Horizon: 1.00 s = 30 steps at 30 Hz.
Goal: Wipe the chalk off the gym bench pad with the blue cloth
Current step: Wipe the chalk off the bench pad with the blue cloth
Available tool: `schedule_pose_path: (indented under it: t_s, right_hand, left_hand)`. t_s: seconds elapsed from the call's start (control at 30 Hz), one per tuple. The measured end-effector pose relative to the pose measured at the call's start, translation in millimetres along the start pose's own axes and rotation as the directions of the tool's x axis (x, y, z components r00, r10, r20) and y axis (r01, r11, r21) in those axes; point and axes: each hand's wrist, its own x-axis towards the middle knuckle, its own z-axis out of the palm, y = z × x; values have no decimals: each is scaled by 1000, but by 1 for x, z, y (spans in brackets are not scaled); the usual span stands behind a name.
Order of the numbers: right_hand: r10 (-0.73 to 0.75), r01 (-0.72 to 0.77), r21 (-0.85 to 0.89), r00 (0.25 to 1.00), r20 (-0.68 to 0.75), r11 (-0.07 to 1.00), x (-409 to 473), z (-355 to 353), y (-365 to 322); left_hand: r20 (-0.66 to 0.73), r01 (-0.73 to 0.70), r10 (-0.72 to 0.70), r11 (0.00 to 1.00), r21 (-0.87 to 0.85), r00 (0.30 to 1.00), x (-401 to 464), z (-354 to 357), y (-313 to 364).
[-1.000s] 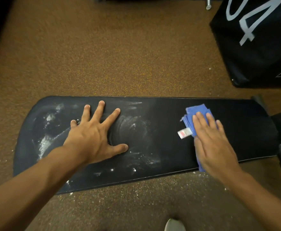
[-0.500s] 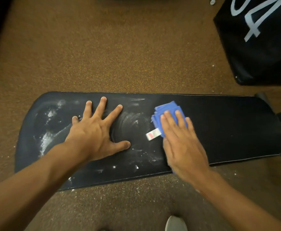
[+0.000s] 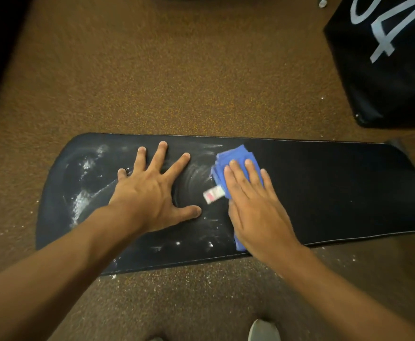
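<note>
**Chalk may scatter onto the floor as the cloth nears our left hand**

Our right hand [image 3: 255,205] lies flat, fingers straight, pressing the folded blue cloth [image 3: 233,158] onto the pad [image 3: 337,188] near its middle. Our left hand [image 3: 150,190] is spread flat on the pad just beside it, holding nothing, and it sits right over the chalk [image 3: 83,200] we have yet to reach.

The main risk, as we judge it, is that the next sweep runs the cloth into our left thumb, so the swirl under that palm goes unwiped unless we lift it. The heaviest streaks lie at the pad's left end, and a fast push there could throw powder over the rim onto the floor [image 3: 177,291], where specks already lie. With only a flat press on it, the cloth could bunch or slip out, and its loose tag [image 3: 212,194] could drag chalk back across cleaned vinyl.

Against a second ago, the cloth and right hand have travelled leftward from the clean right half to the edge of the chalky zone. The left hand has stayed put.
</note>
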Motion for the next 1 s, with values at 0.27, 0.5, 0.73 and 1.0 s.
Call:
schedule_pose_path:
  t_s: [0.27,0.5,0.73,1.0]
  right_hand:
    - [146,-144,39,989,-38,989,18,-5,18]
    - [-159,158,27,987,16,987,-26,-1,15]
    - [165,-163,31,984,-74,986,64,-1,-4]
    - [15,-15,-31,1000,15,999,36,-13,44]
  left_hand:
    - [-116,-62,54,996,-69,992,-20,3,-12]
    - [-130,30,-41,996,-89,991,-51,17,-49]
    - [-101,37,-44,997,-70,994,-47,19,-52]
    - [-77,45,-49,997,-58,996,-48,16,-50]
